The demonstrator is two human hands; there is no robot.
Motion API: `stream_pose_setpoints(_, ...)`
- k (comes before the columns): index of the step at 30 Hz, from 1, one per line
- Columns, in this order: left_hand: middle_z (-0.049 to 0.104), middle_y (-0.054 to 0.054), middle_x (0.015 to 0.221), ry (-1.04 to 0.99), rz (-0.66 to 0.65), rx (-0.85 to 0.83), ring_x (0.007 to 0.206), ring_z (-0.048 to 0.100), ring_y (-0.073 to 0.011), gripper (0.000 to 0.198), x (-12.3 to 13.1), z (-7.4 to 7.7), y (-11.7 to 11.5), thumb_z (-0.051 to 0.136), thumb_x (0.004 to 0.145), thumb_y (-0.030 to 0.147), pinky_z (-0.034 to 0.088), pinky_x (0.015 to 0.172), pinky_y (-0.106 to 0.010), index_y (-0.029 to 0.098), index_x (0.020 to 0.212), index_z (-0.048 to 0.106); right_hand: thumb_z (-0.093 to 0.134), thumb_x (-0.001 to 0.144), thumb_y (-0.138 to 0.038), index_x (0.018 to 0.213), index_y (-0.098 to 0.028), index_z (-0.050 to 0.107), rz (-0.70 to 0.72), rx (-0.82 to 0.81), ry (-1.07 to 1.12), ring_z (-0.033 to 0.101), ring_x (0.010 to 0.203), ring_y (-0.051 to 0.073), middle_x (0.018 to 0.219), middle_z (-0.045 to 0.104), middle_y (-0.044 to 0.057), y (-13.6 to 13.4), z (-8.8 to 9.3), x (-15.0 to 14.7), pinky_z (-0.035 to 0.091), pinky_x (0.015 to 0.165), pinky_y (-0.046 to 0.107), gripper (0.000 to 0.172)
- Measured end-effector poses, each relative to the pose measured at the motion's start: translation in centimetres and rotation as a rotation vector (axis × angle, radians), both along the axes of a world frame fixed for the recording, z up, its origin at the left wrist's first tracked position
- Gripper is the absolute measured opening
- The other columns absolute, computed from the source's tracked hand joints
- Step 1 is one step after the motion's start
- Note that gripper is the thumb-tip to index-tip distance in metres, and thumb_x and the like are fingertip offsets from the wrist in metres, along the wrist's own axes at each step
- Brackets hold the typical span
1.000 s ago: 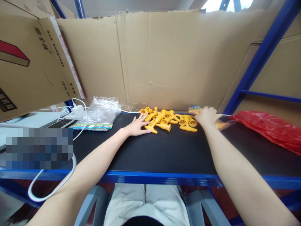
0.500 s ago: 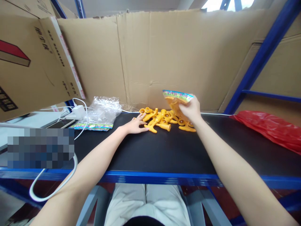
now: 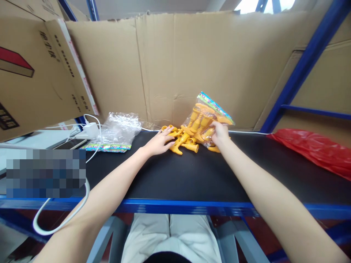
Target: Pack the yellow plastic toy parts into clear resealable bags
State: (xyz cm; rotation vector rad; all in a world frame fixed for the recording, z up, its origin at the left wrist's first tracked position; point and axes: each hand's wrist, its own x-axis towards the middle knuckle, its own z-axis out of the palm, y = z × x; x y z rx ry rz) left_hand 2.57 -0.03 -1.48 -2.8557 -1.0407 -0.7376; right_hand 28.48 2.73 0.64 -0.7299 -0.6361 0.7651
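Observation:
My right hand (image 3: pixel 220 134) is closed on the lower right side of a clear plastic bag (image 3: pixel 201 122) with a blue-green printed header. Several yellow plastic pieces show inside the bag, which is tilted above the table. Below it lies a heap of loose yellow plastic pieces (image 3: pixel 183 140), some of them hollow and cup-ended, others with curved ends. The bag hides the heap's right part. My left hand (image 3: pixel 159 141) rests at the heap's left edge, fingers spread over the nearest pieces.
Flat clear bags (image 3: pixel 117 131) with printed headers lie at the left, near a white charger (image 3: pixel 91 130) and cables. Red plastic (image 3: pixel 309 148) lies at the right. Cardboard (image 3: pixel 192 65) stands behind the black tabletop (image 3: pixel 189 179); a blue post (image 3: pixel 304 65) slants at the right.
The bag in my right hand has swung round so its printed face and yellow contents show. That hand has moved slightly left and down; my left hand has barely shifted.

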Motion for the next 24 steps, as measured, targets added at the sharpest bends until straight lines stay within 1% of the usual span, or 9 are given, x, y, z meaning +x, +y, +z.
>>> stream_pose_setpoints(5, 0.031, -0.012, 0.146, -0.331, -0.004, -0.063, 0.135, 0.027, -0.0231, 0.053, 1.5, 1.2, 0.3, 0.046, 0.086, 0.043, 0.022, 0.110, -0.041, 0.017, 0.133, 0.043, 0.050, 0.044, -0.001, 0.062, -0.017, 0.053, 0.088, -0.032, 0.001, 0.059, 0.061, 0.011, 0.063, 0.062, -0.007, -0.4, 0.4, 0.2, 0.050, 0.056, 0.021, 0.024)
stream_pose_setpoints(7, 0.032, -0.012, 0.145, -0.480, -0.005, -0.141, 0.134, 0.029, -0.0237, 0.061, 2.5, 2.0, 1.4, 0.050, 0.084, 0.043, 0.023, 0.110, -0.041, 0.019, 0.138, 0.034, 0.051, 0.043, -0.002, 0.061, -0.017, 0.053, 0.087, -0.013, -0.046, 0.059, 0.061, 0.011, 0.063, 0.062, -0.006, -0.6, 0.5, -0.1, 0.048, 0.055, 0.020, 0.023)
stream_pose_setpoints(10, 0.025, -0.011, 0.149, -0.680, -0.090, -0.315, 0.136, 0.025, -0.0239, 0.066, 4.3, 3.5, 3.3, 0.054, 0.083, 0.040, 0.026, 0.108, -0.041, 0.023, 0.140, 0.027, 0.053, 0.045, -0.005, 0.060, -0.018, 0.054, 0.087, 0.008, -0.148, 0.058, 0.061, 0.011, 0.061, 0.061, -0.006, -1.0, 0.6, -0.5, 0.048, 0.056, 0.021, 0.021)
stream_pose_setpoints(12, 0.033, -0.010, 0.145, -0.768, -0.136, -0.438, 0.133, 0.031, -0.0241, 0.059, 5.4, 4.6, 4.2, 0.056, 0.083, 0.037, 0.032, 0.105, -0.040, 0.025, 0.137, 0.034, 0.055, 0.046, -0.008, 0.062, -0.018, 0.056, 0.093, 0.007, -0.245, 0.058, 0.062, 0.013, 0.062, 0.061, -0.005, -1.1, 0.6, -0.7, 0.049, 0.058, 0.024, 0.018)
stream_pose_setpoints(14, 0.047, -0.010, 0.135, -0.797, -0.173, -0.587, 0.124, 0.043, -0.0244, 0.045, 6.2, 5.5, 4.6, 0.056, 0.083, 0.038, 0.041, 0.097, -0.040, 0.024, 0.125, 0.048, 0.056, 0.048, -0.012, 0.063, -0.018, 0.057, 0.077, 0.015, -0.365, 0.059, 0.067, 0.016, 0.065, 0.062, -0.003, -1.0, 0.5, -0.7, 0.049, 0.062, 0.027, 0.016)
stream_pose_setpoints(16, 0.057, -0.009, 0.122, -0.847, -0.188, -0.684, 0.113, 0.053, -0.0228, 0.033, 6.7, 6.0, 4.4, 0.056, 0.083, 0.038, 0.048, 0.087, -0.036, 0.022, 0.112, 0.057, 0.056, 0.049, -0.015, 0.064, -0.018, 0.057, 0.034, 0.024, -0.475, 0.060, 0.072, 0.018, 0.069, 0.063, -0.001, -0.8, 0.6, -0.6, 0.050, 0.067, 0.030, 0.014)
stream_pose_setpoints(20, 0.064, -0.007, 0.104, -0.968, -0.189, -0.702, 0.096, 0.060, -0.0180, 0.025, 7.4, 6.6, 3.6, 0.061, 0.080, 0.033, 0.052, 0.073, -0.028, 0.019, 0.101, 0.061, 0.054, 0.053, -0.016, 0.064, -0.017, 0.056, -0.066, -0.056, -0.625, 0.060, 0.077, 0.021, 0.073, 0.064, 0.002, -0.5, 1.4, -0.2, 0.049, 0.074, 0.035, 0.011)
stream_pose_setpoints(22, 0.065, -0.006, 0.099, -1.003, -0.198, -0.700, 0.089, 0.061, -0.0165, 0.022, 7.7, 7.0, 3.4, 0.062, 0.080, 0.031, 0.052, 0.070, -0.027, 0.018, 0.098, 0.062, 0.054, 0.055, -0.016, 0.066, -0.016, 0.058, -0.100, -0.075, -0.712, 0.060, 0.079, 0.022, 0.075, 0.065, 0.004, -0.5, 2.0, -0.1, 0.049, 0.075, 0.037, 0.012)
stream_pose_setpoints(24, 0.066, -0.006, 0.096, -1.048, -0.187, -0.693, 0.086, 0.062, -0.0158, 0.019, 7.9, 7.4, 3.5, 0.063, 0.079, 0.029, 0.052, 0.070, -0.028, 0.017, 0.093, 0.063, 0.054, 0.057, -0.016, 0.072, -0.015, 0.061, -0.103, -0.037, -0.821, 0.061, 0.082, 0.023, 0.079, 0.067, 0.005, -0.5, 2.6, 0.0, 0.048, 0.078, 0.037, 0.016)
